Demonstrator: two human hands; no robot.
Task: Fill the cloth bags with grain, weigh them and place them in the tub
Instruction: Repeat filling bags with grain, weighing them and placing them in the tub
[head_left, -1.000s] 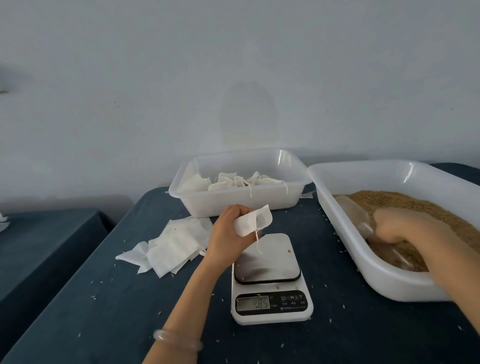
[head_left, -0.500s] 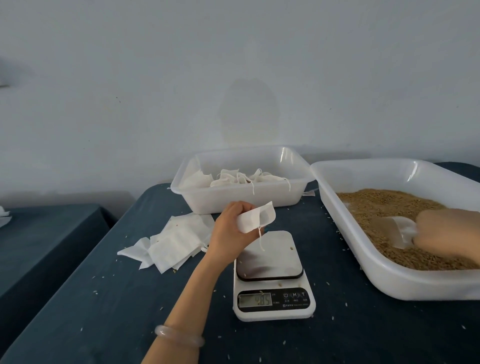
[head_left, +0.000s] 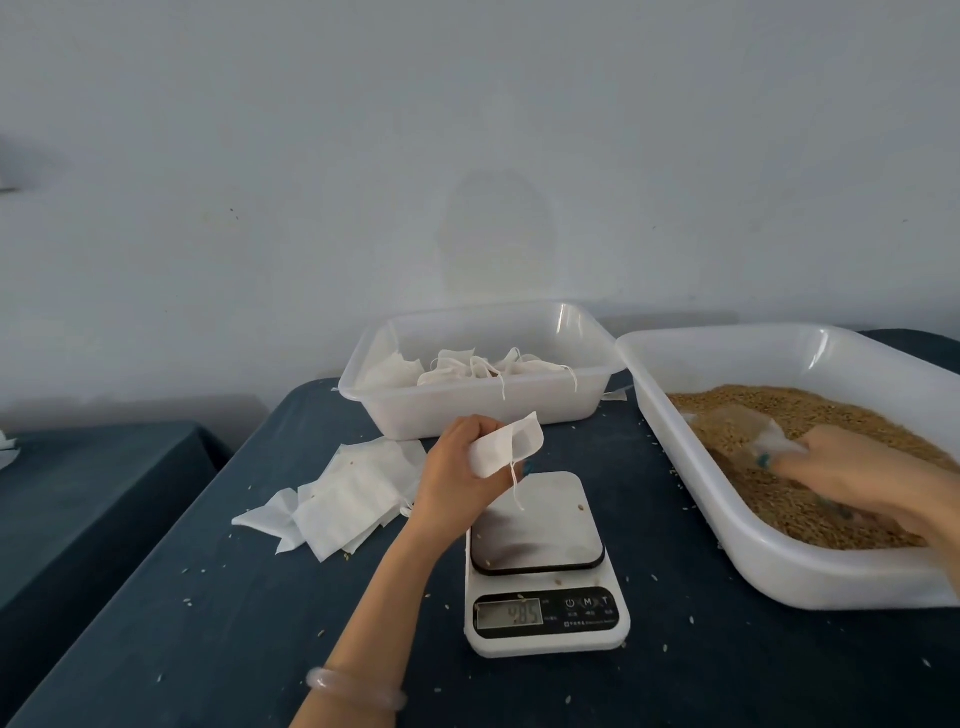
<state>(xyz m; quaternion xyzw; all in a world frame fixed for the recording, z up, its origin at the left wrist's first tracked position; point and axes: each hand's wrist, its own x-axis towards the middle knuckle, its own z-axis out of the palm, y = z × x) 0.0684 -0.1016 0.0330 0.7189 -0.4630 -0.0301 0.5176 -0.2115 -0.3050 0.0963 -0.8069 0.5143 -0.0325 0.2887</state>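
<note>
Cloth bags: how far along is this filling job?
Done: several filled-looking bags lie in the smaller tub. In hand: the left hand holds an empty bag by the scale while the right hand holds a clear scoop in the grain. Left: a pile of flat empty bags beside the scale.

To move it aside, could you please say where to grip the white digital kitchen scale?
Pinch the white digital kitchen scale across its long sides by the display, from above: it lies flat, and the left hand holds a white cloth bag over its far end.
</note>
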